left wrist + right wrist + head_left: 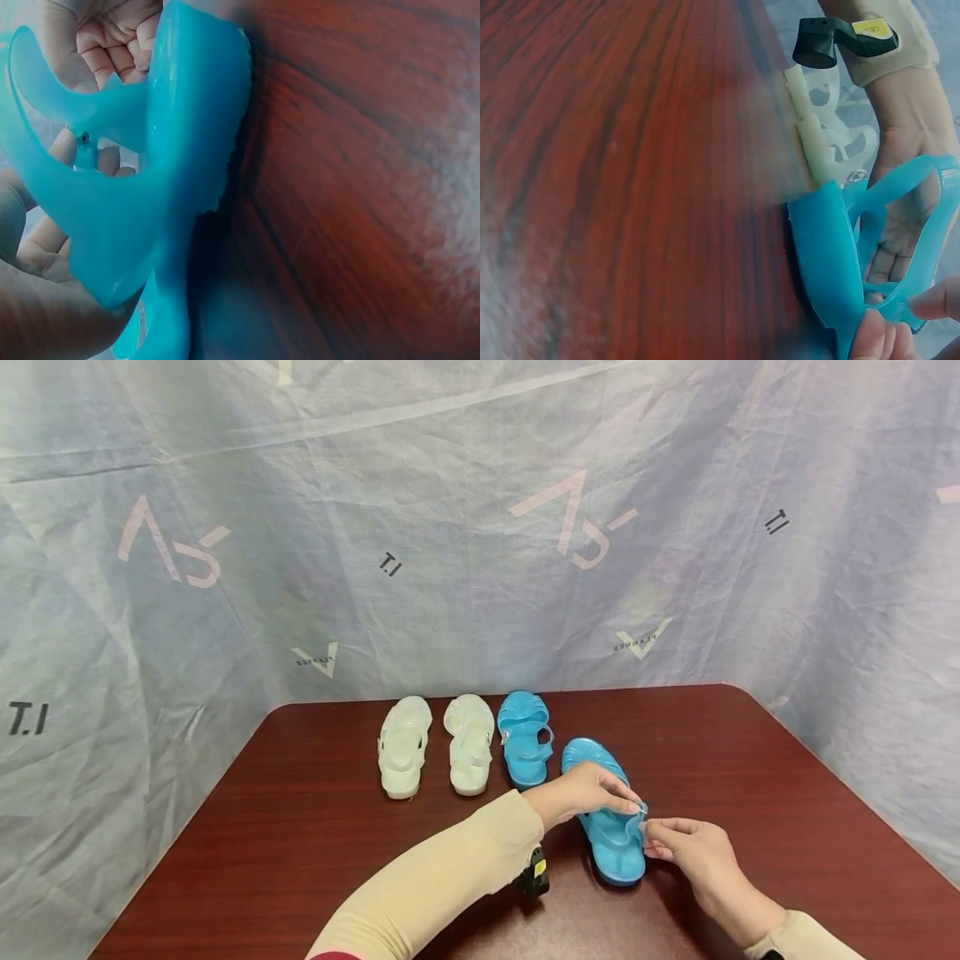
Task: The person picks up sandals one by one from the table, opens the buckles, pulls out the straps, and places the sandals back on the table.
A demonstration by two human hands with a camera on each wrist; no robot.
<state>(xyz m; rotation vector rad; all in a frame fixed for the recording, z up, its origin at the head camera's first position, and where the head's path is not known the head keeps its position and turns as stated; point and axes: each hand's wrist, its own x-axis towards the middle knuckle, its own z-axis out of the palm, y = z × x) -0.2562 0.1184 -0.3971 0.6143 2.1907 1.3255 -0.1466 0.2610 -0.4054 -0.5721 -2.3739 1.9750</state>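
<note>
A blue sandal (619, 862) stands on the table at a slant, its toe pointing away, right of its upright blue mate (527, 768). Reaching across it, my left hand (588, 789) pinches the strap near a small fastening on the sandal's right side. My right hand (701, 853), beside the same spot, holds the strap's end between thumb and fingers. The left wrist view shows the raised heel strap (45, 142) and a small dark-centred fastening (84, 137) by a fingertip. Right-hand fingertips (881, 337) touch the sandal's side in the right wrist view.
Two whitish sandals (402, 781) (470, 781) stand left of the blue pair, in a row toward the table's back edge. The dark red wooden table (300, 827) meets a printed grey cloth (450, 527) behind. A black wrist camera (536, 875) hangs beneath the left sleeve.
</note>
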